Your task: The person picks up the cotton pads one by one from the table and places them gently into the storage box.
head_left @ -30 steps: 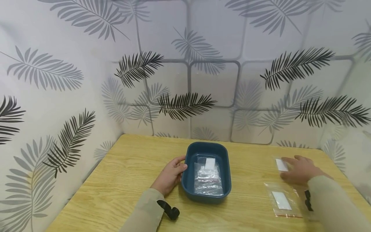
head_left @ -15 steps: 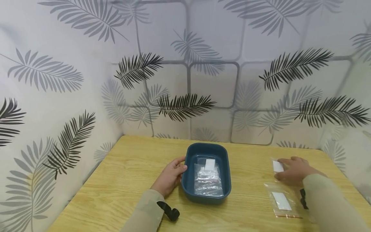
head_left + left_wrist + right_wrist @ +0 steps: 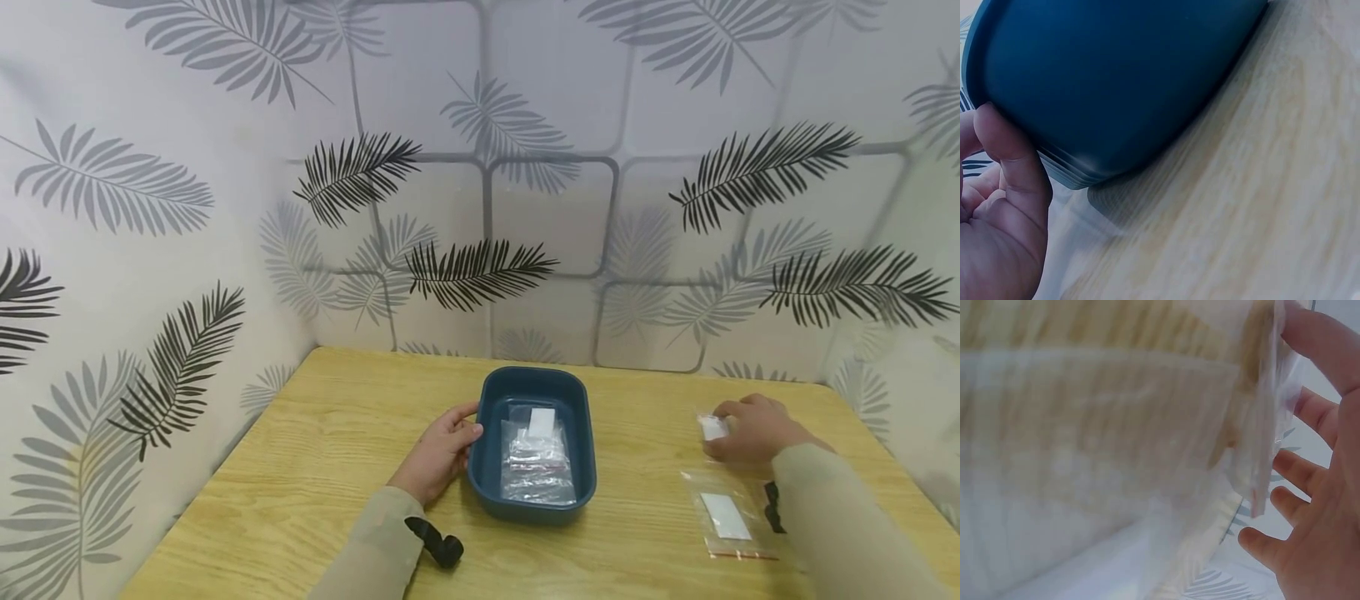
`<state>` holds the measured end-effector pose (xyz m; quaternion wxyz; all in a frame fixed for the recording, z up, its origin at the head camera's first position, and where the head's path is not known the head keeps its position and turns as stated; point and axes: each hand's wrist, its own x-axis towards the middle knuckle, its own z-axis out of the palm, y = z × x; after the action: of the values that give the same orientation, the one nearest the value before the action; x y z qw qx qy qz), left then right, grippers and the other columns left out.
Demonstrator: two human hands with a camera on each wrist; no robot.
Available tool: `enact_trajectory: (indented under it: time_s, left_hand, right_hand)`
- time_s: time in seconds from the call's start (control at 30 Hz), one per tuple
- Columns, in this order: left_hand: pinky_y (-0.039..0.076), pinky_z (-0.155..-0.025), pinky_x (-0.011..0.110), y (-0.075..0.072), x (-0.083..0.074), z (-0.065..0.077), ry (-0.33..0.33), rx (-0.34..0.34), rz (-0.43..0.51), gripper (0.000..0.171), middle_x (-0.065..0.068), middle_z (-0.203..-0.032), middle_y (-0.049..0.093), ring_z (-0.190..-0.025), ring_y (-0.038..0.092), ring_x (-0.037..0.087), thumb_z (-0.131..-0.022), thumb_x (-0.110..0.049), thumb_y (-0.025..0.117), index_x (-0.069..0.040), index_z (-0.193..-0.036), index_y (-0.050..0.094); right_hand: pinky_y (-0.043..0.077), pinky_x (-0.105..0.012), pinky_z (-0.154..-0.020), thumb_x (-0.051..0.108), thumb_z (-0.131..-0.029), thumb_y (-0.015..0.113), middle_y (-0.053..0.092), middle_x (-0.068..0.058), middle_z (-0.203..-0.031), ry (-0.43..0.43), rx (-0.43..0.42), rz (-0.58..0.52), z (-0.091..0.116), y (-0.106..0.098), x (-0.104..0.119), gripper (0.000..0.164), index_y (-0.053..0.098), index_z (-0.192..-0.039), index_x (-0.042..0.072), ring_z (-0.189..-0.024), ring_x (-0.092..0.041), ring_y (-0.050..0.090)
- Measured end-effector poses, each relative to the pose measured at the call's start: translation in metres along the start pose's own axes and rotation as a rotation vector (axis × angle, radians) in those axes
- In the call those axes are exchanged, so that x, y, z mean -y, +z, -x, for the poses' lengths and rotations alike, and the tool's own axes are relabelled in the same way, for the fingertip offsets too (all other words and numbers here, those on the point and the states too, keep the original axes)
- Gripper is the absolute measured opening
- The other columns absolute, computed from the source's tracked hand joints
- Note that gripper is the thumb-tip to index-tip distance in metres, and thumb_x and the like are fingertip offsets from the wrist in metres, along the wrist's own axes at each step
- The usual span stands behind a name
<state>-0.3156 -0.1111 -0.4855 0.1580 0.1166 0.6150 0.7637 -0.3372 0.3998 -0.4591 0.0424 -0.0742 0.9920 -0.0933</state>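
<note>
A dark blue plastic bin (image 3: pixel 534 512) stands on the table, with several clear zip bags (image 3: pixel 538 471) lying inside it. My left hand (image 3: pixel 438 450) grips the bin's left side, its thumb at the rim; the left wrist view shows the thumb against the blue wall. Off to the right, my right hand (image 3: pixel 761 429) pinches a clear zip bag (image 3: pixel 712 427) with a white label. In the right wrist view that bag hangs between thumb and fingers, the other fingers spread. Nearer the front lies another labelled zip bag (image 3: pixel 726 517), flat, with a red seal line.
The wooden table (image 3: pixel 337 417) meets a leaf-patterned wall (image 3: pixel 547 217) at the back and on the left. Bare wood shows between the bin and the bags on the right. A black strap (image 3: pixel 435 542) sits at the left wrist.
My right hand has moved slightly left, and the labelled bag has shifted left with it, now pinched and looking tilted. The left hand and the bin have stayed put.
</note>
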Motion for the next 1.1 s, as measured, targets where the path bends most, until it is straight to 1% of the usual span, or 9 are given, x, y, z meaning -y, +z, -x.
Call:
enact_trajectory:
  time_s: [0.17,0.3,0.43,0.5,0.6,0.7,0.87,1.0,1.1]
  left_hand:
    - [0.052,-0.067,0.027,0.001,0.001,0.000,-0.001,0.000,0.001,0.055,0.015,-0.108,0.055,-0.074,0.055,0.015,-0.105,-0.015,0.057,-0.004,-0.155,0.036]
    - [0.052,-0.067,0.026,0.001,0.002,-0.001,-0.004,-0.005,-0.001,0.054,0.015,-0.109,0.055,-0.075,0.054,0.016,-0.106,-0.015,0.056,-0.005,-0.155,0.036]
    - [0.052,-0.067,0.027,0.000,0.003,-0.001,-0.007,-0.011,-0.006,0.053,0.015,-0.109,0.055,-0.076,0.055,0.017,-0.106,-0.013,0.055,-0.005,-0.155,0.037]
    - [0.052,-0.067,0.027,0.000,0.003,-0.001,-0.007,-0.009,-0.005,0.053,0.015,-0.108,0.055,-0.076,0.055,0.017,-0.106,-0.012,0.054,-0.005,-0.155,0.036]
    - [0.052,-0.067,0.027,0.000,0.003,-0.002,-0.005,-0.002,-0.004,0.053,0.014,-0.108,0.055,-0.075,0.055,0.016,-0.106,-0.011,0.053,-0.004,-0.155,0.035]
    - [0.051,-0.065,0.026,0.000,0.002,-0.003,-0.002,0.004,-0.003,0.053,0.013,-0.107,0.055,-0.074,0.054,0.015,-0.106,-0.011,0.052,-0.004,-0.156,0.035]
    - [0.050,-0.064,0.026,0.000,0.001,-0.002,-0.002,0.004,-0.008,0.052,0.012,-0.106,0.054,-0.073,0.054,0.015,-0.106,-0.012,0.053,-0.006,-0.155,0.036]
    - [0.050,-0.065,0.027,0.001,-0.001,0.000,0.002,0.008,-0.019,0.052,0.013,-0.106,0.054,-0.074,0.054,0.015,-0.106,-0.013,0.053,-0.005,-0.155,0.036]
    - [0.050,-0.065,0.026,0.001,-0.002,0.001,0.004,0.008,-0.017,0.052,0.012,-0.104,0.053,-0.074,0.054,0.015,-0.106,-0.013,0.054,-0.005,-0.155,0.036]
  right_hand:
    - [0.044,-0.073,-0.081,0.068,-0.068,0.081,0.047,-0.036,-0.126,-0.016,-0.031,-0.023,-0.002,-0.002,0.003,0.080,0.065,-0.117,0.007,-0.113,-0.059,0.043]
    - [0.044,-0.070,-0.084,0.069,-0.066,0.082,0.052,-0.032,-0.122,-0.082,-0.086,-0.016,-0.004,-0.007,0.014,0.081,0.065,-0.114,0.006,-0.109,-0.054,0.049]
    - [0.041,-0.070,-0.092,0.066,-0.070,0.082,0.053,-0.032,-0.125,-0.134,-0.115,0.001,-0.003,-0.019,0.034,0.077,0.067,-0.113,0.004,-0.115,-0.053,0.047]
    - [0.039,-0.069,-0.095,0.064,-0.071,0.082,0.053,-0.032,-0.127,-0.145,-0.122,-0.008,0.000,-0.026,0.046,0.077,0.067,-0.113,0.002,-0.117,-0.052,0.046]
    - [0.039,-0.068,-0.097,0.062,-0.072,0.083,0.053,-0.031,-0.128,-0.165,-0.141,-0.013,0.003,-0.035,0.065,0.075,0.068,-0.113,0.001,-0.118,-0.050,0.047]
    - [0.040,-0.066,-0.097,0.060,-0.072,0.084,0.055,-0.028,-0.124,-0.200,-0.164,-0.020,0.006,-0.043,0.083,0.072,0.068,-0.110,0.001,-0.116,-0.048,0.049]
    - [0.040,-0.062,-0.098,0.058,-0.072,0.085,0.057,-0.022,-0.121,-0.244,-0.191,-0.027,0.009,-0.048,0.107,0.067,0.069,-0.106,0.003,-0.114,-0.044,0.050]
    - [0.040,-0.061,-0.099,0.062,-0.072,0.084,0.056,-0.020,-0.123,-0.255,-0.198,-0.030,0.008,-0.051,0.124,0.066,0.070,-0.105,0.006,-0.116,-0.042,0.049]
    - [0.042,-0.059,-0.098,0.065,-0.071,0.082,0.056,-0.018,-0.122,-0.292,-0.211,-0.030,0.007,-0.054,0.136,0.065,0.070,-0.101,0.009,-0.115,-0.040,0.050]
